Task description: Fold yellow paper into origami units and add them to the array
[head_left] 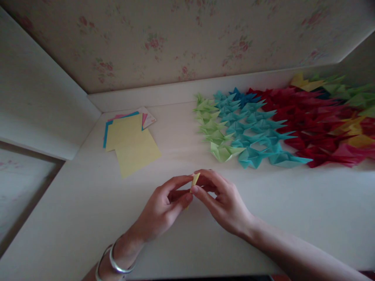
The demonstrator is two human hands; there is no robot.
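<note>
A small piece of folded yellow paper (195, 179) is pinched between my two hands over the white desk. My left hand (166, 203) grips it from the left with fingertips and thumb. From the right, the thumb and fingers of my right hand (222, 196) press on it too. Most of the folded paper is hidden behind my fingers, so its full shape cannot be made out. Silver bangles (114, 260) circle my left wrist.
Square yellow sheets (137, 150) lie over blue and pink paper at the left. Rows of folded paper cranes stand at the right: green (224, 152), turquoise (252, 156) and red (304, 132). A floral wall (187, 47) rises behind, and a white panel (38, 86) borders the left.
</note>
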